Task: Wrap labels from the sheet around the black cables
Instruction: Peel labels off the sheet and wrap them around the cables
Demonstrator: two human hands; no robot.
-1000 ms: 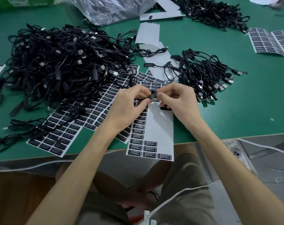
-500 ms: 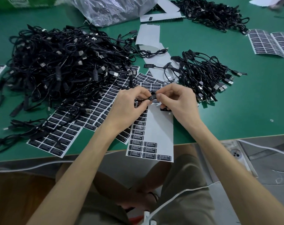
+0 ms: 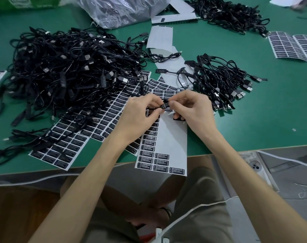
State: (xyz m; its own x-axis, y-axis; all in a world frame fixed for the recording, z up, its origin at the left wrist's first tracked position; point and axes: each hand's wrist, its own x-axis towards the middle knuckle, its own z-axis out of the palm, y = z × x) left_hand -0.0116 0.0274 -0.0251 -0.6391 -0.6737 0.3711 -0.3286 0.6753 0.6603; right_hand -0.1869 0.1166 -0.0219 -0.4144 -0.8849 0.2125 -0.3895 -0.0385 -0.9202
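Note:
My left hand (image 3: 140, 114) and my right hand (image 3: 193, 109) meet fingertip to fingertip over a label sheet (image 3: 172, 142) that is mostly peeled. Between them they pinch a small black cable part with a black label (image 3: 165, 105) on it. A thin black cable runs from that piece under my left fingers. More full label sheets (image 3: 96, 123) lie to the left, partly under a big heap of black cables (image 3: 65, 71). A smaller pile of black cables (image 3: 221, 81) lies just right of my hands.
The green table (image 3: 263, 120) ends at a front edge near my forearms. A clear plastic bag (image 3: 117, 9) sits at the back, a third cable pile (image 3: 229, 14) at the back right, and other label sheets (image 3: 293, 46) at the far right. Empty backing strips (image 3: 160, 39) lie mid-table.
Both hands stay pinched together on the same piece; the fingers have shifted only slightly around the label.

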